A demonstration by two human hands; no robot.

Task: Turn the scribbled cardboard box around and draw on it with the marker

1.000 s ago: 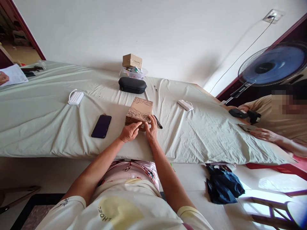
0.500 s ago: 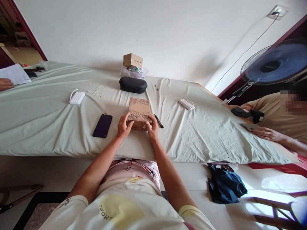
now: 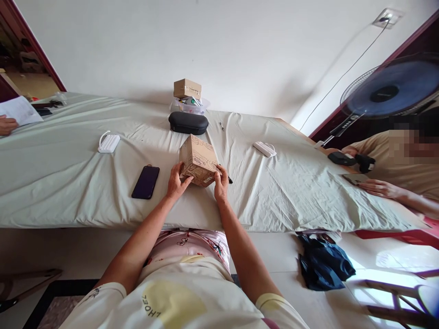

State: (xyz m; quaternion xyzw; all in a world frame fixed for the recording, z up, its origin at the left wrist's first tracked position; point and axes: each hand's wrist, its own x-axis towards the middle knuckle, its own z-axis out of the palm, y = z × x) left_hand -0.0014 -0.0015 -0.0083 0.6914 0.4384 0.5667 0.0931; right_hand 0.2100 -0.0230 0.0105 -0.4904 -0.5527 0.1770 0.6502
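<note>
A brown cardboard box with dark scribbled line drawings is tilted between my two hands, one corner edge turned toward me. My left hand grips its left side, thumb along the lower front edge. On the opposite side, my right hand pinches the lower right corner. The end of a black marker peeks out behind my right fingers; the rest is hidden. A dark smartphone lies left of my left hand. Just beyond the box is a black zip case.
A clear plastic tub carries a small carton near the wall. White power banks with looped straps lie left and right. A small pen rests behind. Another person's hand is at right, beside a fan; another holds paper at left.
The box has gone from lying flat to being tilted and turned, its right side dipping. My hands have shifted with it, and the box now covers most of the marker.
</note>
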